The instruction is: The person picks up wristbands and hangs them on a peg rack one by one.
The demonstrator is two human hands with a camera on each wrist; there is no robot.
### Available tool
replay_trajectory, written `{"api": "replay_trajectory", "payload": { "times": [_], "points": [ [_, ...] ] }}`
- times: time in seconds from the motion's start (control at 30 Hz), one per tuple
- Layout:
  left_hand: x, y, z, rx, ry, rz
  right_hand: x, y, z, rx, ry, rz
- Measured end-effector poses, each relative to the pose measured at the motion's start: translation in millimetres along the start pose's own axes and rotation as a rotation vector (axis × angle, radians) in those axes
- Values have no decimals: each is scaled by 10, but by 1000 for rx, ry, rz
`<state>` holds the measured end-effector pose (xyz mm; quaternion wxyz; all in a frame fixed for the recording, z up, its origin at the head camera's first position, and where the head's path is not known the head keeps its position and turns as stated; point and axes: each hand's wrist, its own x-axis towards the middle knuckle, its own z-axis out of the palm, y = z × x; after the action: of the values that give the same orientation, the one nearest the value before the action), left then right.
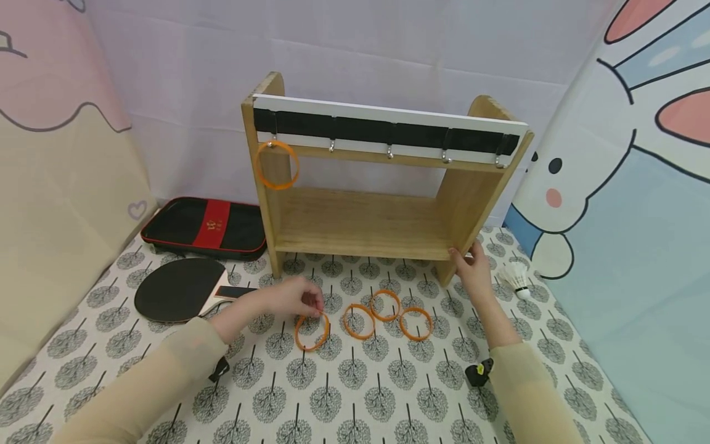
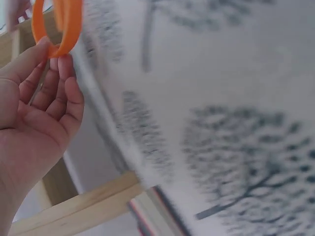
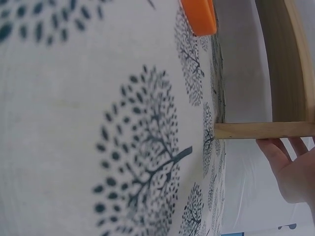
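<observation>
My left hand (image 1: 294, 297) pinches an orange ring (image 1: 312, 333) between thumb and fingertips, low over the patterned cloth. The left wrist view also shows the pinched ring (image 2: 74, 29) at the fingertips. My right hand (image 1: 474, 271) holds the lower right side panel of a wooden rack (image 1: 360, 222); in the right wrist view its fingers (image 3: 275, 153) lie along the panel's outer face. Across the rack's front runs a row of several metal hooks (image 1: 390, 152). Another orange ring (image 1: 296, 165) hangs on the leftmost hook. Three orange rings (image 1: 359, 322) lie on the cloth under the rack's front.
Left of the rack lie a black case (image 1: 177, 223) with a red band and a table tennis bat (image 1: 177, 290), its handle partly behind my left forearm. A shuttlecock (image 1: 517, 280) lies to the right. Printed curtains (image 1: 638, 246) stand around the cloth-covered table (image 1: 377, 394).
</observation>
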<state>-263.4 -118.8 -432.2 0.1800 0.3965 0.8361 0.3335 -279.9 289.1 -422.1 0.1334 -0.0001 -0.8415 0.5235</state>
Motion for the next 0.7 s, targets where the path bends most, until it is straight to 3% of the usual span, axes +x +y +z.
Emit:
{"api": "replay_trajectory", "payload": {
  "times": [0.13,0.4,0.57,0.7],
  "points": [
    [-32,123,-119,-30,6,10,4,2,-6,-1,1,1],
    [-83,392,-338,-17,117,-5,7,24,-4,-20,-3,5],
    [-131,586,-423,-110,186,-10,7,35,-9,-10,-1,6],
    [-176,742,-467,-189,297,-31,8,33,-8,-6,-1,8]
  ]
}}
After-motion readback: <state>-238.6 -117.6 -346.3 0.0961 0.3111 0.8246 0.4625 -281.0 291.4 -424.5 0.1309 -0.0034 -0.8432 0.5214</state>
